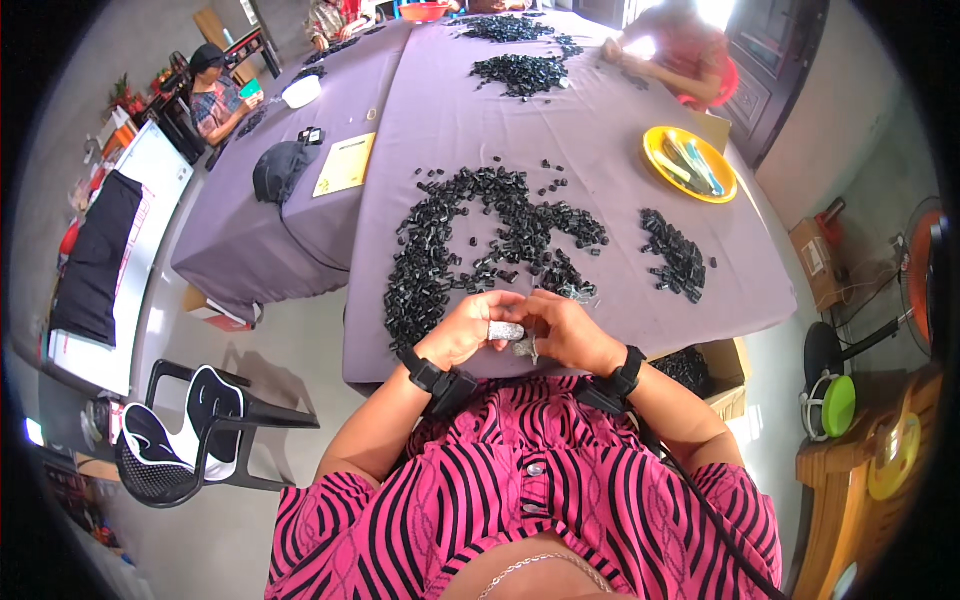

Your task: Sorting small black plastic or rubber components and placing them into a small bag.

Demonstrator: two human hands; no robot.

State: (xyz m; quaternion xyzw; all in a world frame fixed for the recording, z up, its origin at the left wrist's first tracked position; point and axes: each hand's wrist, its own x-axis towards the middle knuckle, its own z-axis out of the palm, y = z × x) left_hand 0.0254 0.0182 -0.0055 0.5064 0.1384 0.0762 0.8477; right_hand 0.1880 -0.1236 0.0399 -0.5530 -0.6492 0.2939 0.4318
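Note:
My left hand (468, 328) and my right hand (572, 332) meet at the near edge of the grey-covered table (420, 130). Both have their fingers drawn together in a pinch, fingertips almost touching. Whatever lies between the fingertips is too small and hidden to name. A pale, speckled wrap (506, 330) shows at the left hand's fingers, and a second greyish wrap (524, 347) at the right hand's. Just beyond the hands spreads a large loose pile of small black plastic pieces (480, 215). Thin clear scraps (578, 292) lie close to my right hand.
To the right are a smaller black pile (672, 255) and a yellow bowl (655, 160) with plastic strips. A dark cap (285, 172) and yellow sheet (345, 165) lie left. Several people sit around the tables. An open box (735, 365) stands beside my right arm, a black chair (210, 420) left.

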